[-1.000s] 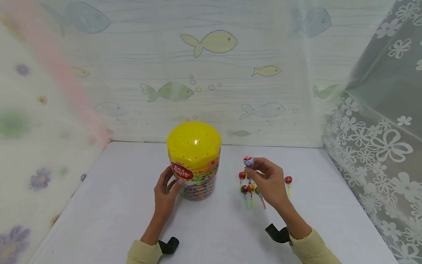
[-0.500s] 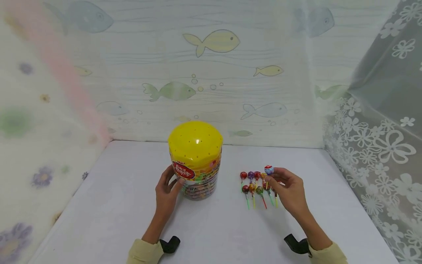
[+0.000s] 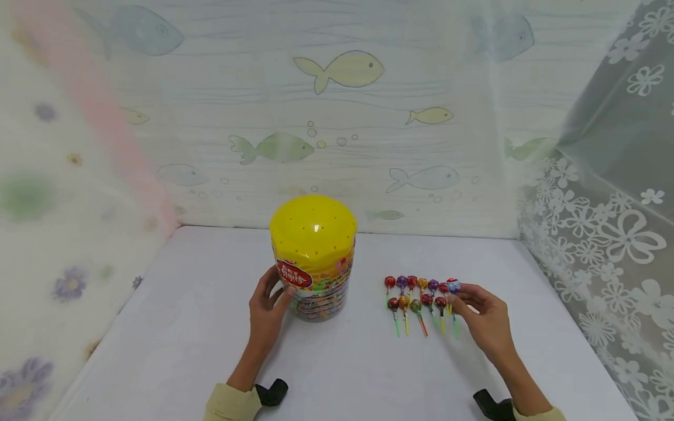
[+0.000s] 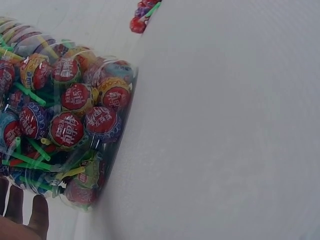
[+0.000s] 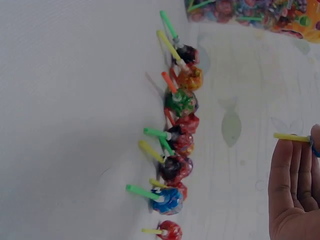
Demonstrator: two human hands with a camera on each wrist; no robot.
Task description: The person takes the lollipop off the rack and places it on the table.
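A large clear jar (image 3: 321,304) of wrapped lollipops with a yellow lid (image 3: 313,228) stands upright on the white table. My left hand (image 3: 268,313) rests against the jar's left side, thumb at the front; the left wrist view has its fingers (image 4: 37,217) beside the clear wall. With my right hand (image 3: 487,318) I pinch a lollipop (image 3: 453,285) with a blue, red and white head. Its yellow stick (image 5: 292,136) shows between thumb and fingers in the right wrist view. Below the held lollipop, others lie in two rows, including a green one (image 3: 416,306).
A blue-wrapped lollipop (image 5: 169,201) and a red one (image 5: 171,231) lie at the near end of the rows in the right wrist view. Behind the table (image 3: 342,374) hangs a fish-print curtain (image 3: 347,140); a lace-flowered sheet (image 3: 605,251) borders the right side.
My right hand has moved right and lower with the pinched lollipop, from above the left part of the rows to their right end. My left hand stays at the jar.
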